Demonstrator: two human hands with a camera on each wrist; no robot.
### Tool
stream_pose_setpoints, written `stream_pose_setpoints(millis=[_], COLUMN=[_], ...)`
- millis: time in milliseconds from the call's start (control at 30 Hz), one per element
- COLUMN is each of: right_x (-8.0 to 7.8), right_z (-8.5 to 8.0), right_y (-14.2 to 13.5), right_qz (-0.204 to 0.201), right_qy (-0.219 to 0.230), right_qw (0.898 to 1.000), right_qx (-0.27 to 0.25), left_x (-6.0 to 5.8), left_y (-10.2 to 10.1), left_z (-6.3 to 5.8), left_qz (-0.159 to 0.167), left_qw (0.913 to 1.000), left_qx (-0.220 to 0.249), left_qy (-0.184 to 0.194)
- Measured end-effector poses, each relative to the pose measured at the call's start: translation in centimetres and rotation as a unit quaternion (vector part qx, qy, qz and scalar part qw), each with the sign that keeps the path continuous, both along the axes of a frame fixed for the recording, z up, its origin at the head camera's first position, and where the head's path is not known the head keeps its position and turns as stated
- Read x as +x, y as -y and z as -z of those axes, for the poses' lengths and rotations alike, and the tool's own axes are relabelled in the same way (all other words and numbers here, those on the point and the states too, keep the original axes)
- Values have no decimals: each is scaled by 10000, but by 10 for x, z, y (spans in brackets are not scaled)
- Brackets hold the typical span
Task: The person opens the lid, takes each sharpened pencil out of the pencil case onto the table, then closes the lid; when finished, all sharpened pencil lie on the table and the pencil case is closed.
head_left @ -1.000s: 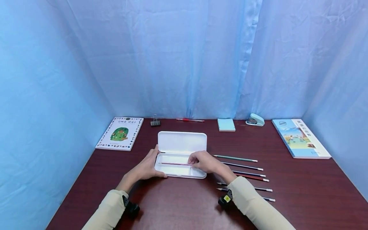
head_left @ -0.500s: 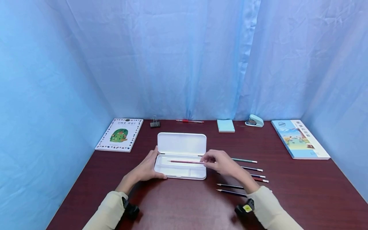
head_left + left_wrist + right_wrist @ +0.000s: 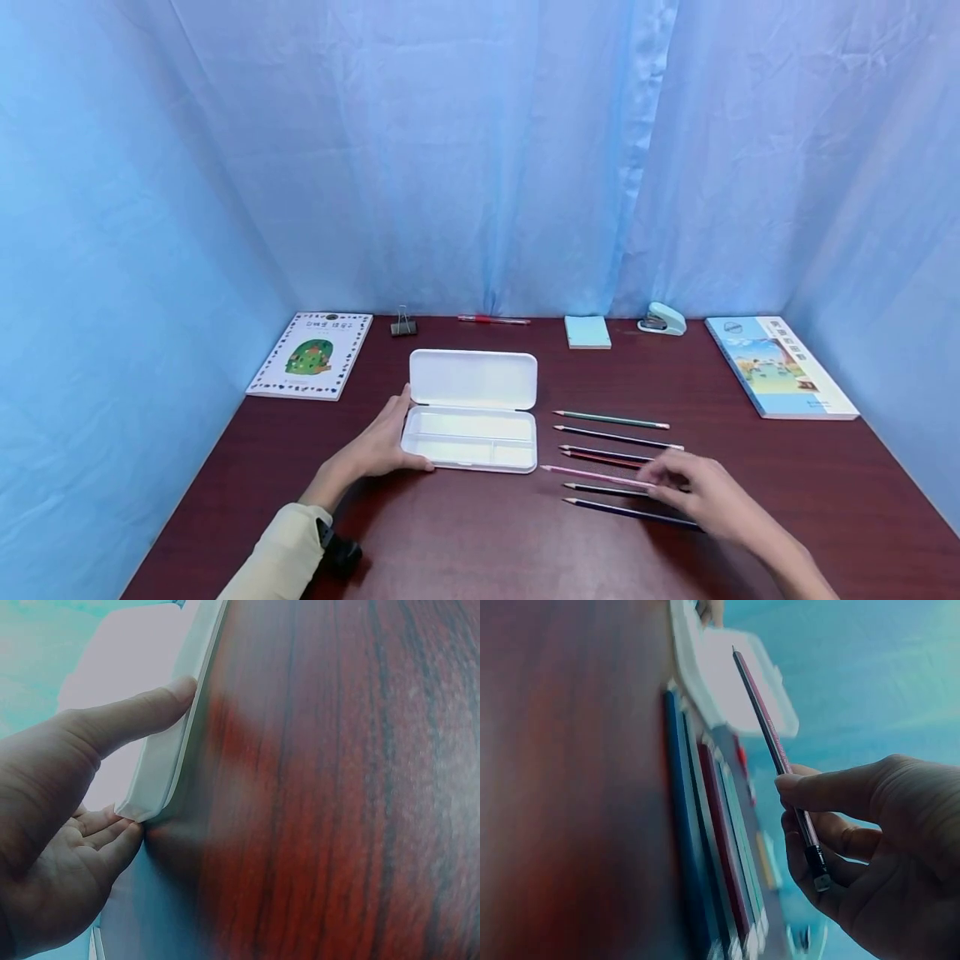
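Observation:
A white pencil case [image 3: 474,379] lies with its lid raised at the middle of the table; its compartments hold nothing. My left hand [image 3: 378,437] holds the case's left end, thumb on the front wall and fingers round the far corner, as the left wrist view also shows. Over the row of pencils to the right, my right hand [image 3: 701,492] pinches a pinkish-red pencil [image 3: 763,716] near its eraser end, tip pointing left toward the case. Below it lie several pencils, among them a green pencil [image 3: 611,419] at the back and a dark pencil [image 3: 630,512] in front.
Along the back stand a binder clip [image 3: 403,327], a red pen [image 3: 493,320], a sticky-note pad [image 3: 588,332] and a mint stapler [image 3: 662,318]. One book [image 3: 311,354] lies at left, another book [image 3: 780,367] at right. Blue curtains surround the table.
My right hand has carried the pinkish-red pencil out of the case, rightward and nearer to me, over the other pencils. The left hand has stayed on the case.

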State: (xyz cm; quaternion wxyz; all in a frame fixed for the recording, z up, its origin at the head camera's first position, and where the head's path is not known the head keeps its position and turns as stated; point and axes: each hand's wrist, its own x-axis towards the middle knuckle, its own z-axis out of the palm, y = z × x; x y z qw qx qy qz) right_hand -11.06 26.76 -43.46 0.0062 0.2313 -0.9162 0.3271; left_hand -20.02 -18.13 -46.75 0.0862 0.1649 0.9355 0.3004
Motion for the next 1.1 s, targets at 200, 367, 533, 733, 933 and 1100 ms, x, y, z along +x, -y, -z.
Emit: stream_pose_setpoints(millis=[200,367,533,733,933,1100], right_x=[30,43,47,48,45,35], right_z=[18,32,37,39,37,22], right_y=[-25,-29,-28,-28,-28,-13], right_qz=[163,116,308,397,247,138], right_qy=[-21,463,601,290,420,-137], right_qw=[9997,9988,9976,9982,9977,9989], right_qx=[-173,-123,179,355,481,435], left_x=[0,1,1,1,0,1], left_y=[0,0,0,0,-1,-1], left_z=[-1,-2,-2,0,0,-1], left_qz=[-13,12,30,28,-17,-44], left_qw=[10000,10000,10000,10000,10000,10000], left_qx=[-58,-47,-31,-19,-50,-58], left_qy=[31,-16,-35,-52,18,17])
